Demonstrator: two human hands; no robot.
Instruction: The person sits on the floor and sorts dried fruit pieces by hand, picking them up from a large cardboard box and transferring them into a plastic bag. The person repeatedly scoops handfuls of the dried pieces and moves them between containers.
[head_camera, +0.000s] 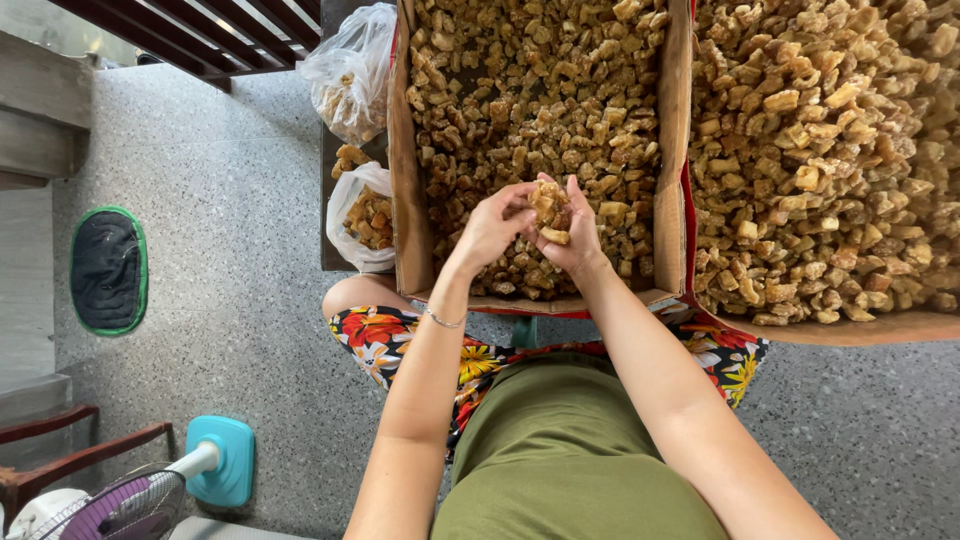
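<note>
A cardboard box (405, 200) in front of me is full of brown sugared chunks (520, 90). Both my hands hover over its near end. My right hand (572, 238) holds a clump of the chunks (550, 208) in its fingers. My left hand (490, 225) touches the same clump from the left with its fingertips; a thin bracelet sits on that wrist. A second, larger box (860, 328) of the same chunks (830, 150) stands to the right.
Two clear plastic bags (352, 70) with some chunks lie left of the box. A dark mat with a green rim (108, 270) lies on the speckled floor. A fan with a turquoise base (222, 460) and a wooden chair (60, 465) are at lower left.
</note>
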